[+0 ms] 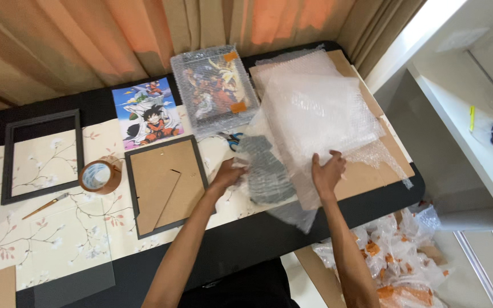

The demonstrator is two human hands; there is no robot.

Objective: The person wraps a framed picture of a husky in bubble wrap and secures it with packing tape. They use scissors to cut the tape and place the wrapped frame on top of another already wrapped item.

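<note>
- Seen from above at a black table [246, 239] partly covered by a floral cloth [41, 228]
- Left hand [227, 173] laid on the near-left edge of a bubble wrap sheet [309, 114], fingers curled over a grey patch showing through the plastic; whether pinching or only pressing, impossible to tell
- Right hand [327, 171] set on the same sheet's near edge, fingers [334, 157] spread and loosely bent, fingertips touching the wrap, nothing clamped
- Sheet spread beyond and between both sets of fingers, lying on cardboard [366, 171] that reached past the right fingertips
- Just left of the left fingers: a dark picture frame [166, 185] face down, brown backing and stand flap up
- Further left: a roll of brown tape [99, 175], a thin brush-like tool [47, 205], an empty dark frame [42, 154]
- Beyond the left fingers: blue-handled scissors [232, 138], half hidden under the wrap; a cartoon print [146, 111]; a second picture wrapped in bubble wrap [215, 88]
- Below the right wrist, off the table: a heap of crumpled plastic bags [395, 256]
</note>
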